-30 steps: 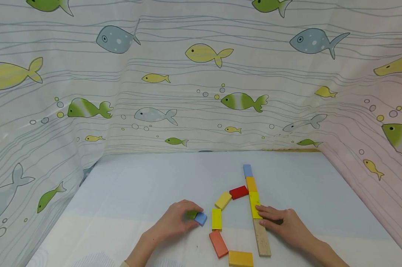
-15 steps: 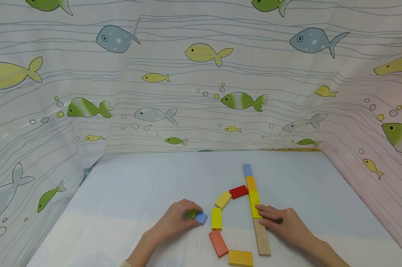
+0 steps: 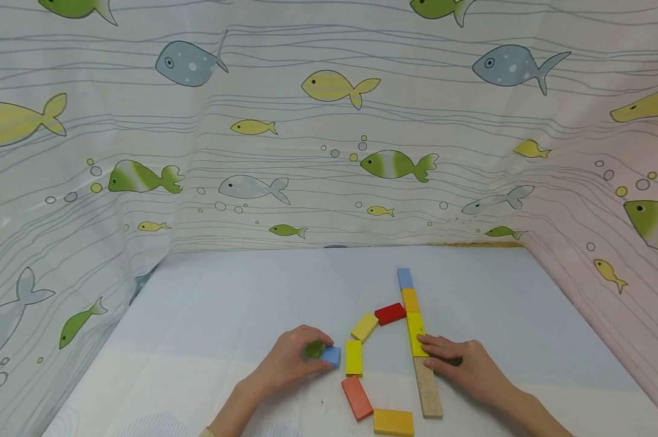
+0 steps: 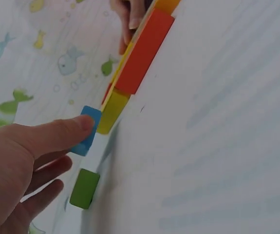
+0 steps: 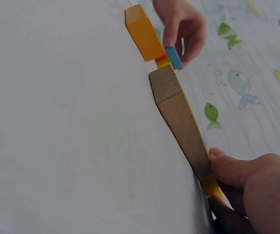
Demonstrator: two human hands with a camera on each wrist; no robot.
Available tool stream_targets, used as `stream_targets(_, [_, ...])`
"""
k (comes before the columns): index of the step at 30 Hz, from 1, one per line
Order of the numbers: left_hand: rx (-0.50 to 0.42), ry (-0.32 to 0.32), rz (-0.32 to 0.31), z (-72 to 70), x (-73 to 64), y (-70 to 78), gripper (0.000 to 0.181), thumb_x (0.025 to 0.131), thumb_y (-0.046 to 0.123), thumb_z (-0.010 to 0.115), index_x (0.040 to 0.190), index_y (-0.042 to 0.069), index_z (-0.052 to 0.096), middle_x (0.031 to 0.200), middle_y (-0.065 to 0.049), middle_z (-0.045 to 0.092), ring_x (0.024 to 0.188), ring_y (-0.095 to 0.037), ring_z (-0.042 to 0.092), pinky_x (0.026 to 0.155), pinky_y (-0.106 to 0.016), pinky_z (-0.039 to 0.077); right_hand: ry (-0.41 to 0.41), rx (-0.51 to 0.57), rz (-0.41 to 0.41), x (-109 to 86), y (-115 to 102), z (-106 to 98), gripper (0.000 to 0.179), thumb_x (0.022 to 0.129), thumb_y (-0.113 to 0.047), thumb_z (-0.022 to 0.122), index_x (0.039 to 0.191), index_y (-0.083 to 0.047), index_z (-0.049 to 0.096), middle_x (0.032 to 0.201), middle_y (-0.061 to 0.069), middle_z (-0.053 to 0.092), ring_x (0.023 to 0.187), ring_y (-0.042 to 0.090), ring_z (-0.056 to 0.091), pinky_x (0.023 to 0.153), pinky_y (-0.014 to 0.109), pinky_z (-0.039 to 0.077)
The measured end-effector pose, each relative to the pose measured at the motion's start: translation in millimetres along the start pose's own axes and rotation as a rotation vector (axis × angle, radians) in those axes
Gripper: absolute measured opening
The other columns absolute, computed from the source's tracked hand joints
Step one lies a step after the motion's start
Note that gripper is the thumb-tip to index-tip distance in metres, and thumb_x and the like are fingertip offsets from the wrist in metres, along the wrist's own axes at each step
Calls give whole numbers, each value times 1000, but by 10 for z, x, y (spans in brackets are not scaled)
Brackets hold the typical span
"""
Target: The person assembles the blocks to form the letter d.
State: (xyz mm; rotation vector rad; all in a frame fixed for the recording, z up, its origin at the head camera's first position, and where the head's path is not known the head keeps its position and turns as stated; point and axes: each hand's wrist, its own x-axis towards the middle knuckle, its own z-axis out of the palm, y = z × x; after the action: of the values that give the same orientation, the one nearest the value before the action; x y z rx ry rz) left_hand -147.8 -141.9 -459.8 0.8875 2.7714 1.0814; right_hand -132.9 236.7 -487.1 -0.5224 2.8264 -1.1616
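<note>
My left hand (image 3: 288, 359) pinches a small blue block (image 4: 85, 139) between thumb and fingers, left of the curve of blocks. A green block (image 4: 84, 189) shows beyond its fingers in the left wrist view, apart from the blue one; in the head view the hand partly hides it. My right hand (image 3: 473, 370) rests against a straight row, fingers on the long yellow block (image 3: 414, 331) and thumb at the bare wooden block (image 3: 428, 388). An orange-yellow block (image 3: 410, 300) and a blue block (image 3: 405, 278) continue that row at the far end.
A curve of blocks lies left of the row: red (image 3: 390, 314), pale yellow (image 3: 365, 327), bright yellow (image 3: 353, 357), coral (image 3: 357, 399) and orange-yellow (image 3: 393, 422). The red one meets the row. A fish-patterned sheet (image 3: 318, 182) stands behind and at both sides.
The blue block in my left hand has shifted slightly right and turned a little, and a gap now shows between it and the green block. My right hand stays where it was.
</note>
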Motion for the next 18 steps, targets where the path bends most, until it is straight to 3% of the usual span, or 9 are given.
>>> stream_targets(6, [-108,54,123,86,12,103,34,82,15,83,113,14,70,109,10,70,101,-10,65,93,-32,56,-4,1,14,5,-4,2,49,85,-54,70,126,-28,71,128,-12,67,127,25,59,98,46,52])
stream_targets(11, [-165,33,201,212,20,313,31,85,18,81,113,16,69,108,8,70,99,-6,66,90,-30,57,-6,10,14,5,-6,1,48,85,-54,71,125,-28,71,128,-11,67,127,26,59,99,46,51])
stream_targets(18, [-162,-120,146,434,65,719,26,92,31,73,114,18,69,108,12,69,93,1,62,82,-16,54,-9,10,19,5,-12,2,47,85,-53,71,125,-28,71,127,-11,68,127,27,59,100,47,50])
